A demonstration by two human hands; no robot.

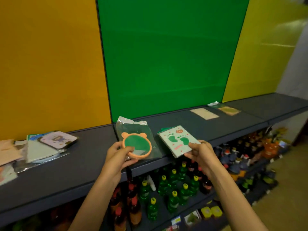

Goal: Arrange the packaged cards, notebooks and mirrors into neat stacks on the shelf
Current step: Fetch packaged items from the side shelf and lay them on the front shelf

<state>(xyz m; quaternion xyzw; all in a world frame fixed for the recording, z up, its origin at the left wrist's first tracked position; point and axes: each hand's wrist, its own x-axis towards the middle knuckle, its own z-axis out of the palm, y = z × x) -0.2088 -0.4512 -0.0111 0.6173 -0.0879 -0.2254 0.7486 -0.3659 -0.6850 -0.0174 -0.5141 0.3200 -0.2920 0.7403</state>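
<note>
Nearest, below the shelf edge, green plastic bottles with yellow caps stand on a lower shelf. Above them the left hand pinches the near rim of a round orange mirror with small ears, thumb on top, over a clear plastic packet lying on the dark shelf. The right hand grips the near corner of a pale notebook printed with green footprints, at the shelf's front edge. To the left lies a loose pile of packaged cards. Farther right rest a beige card and another packet, against the green wall panel.
</note>
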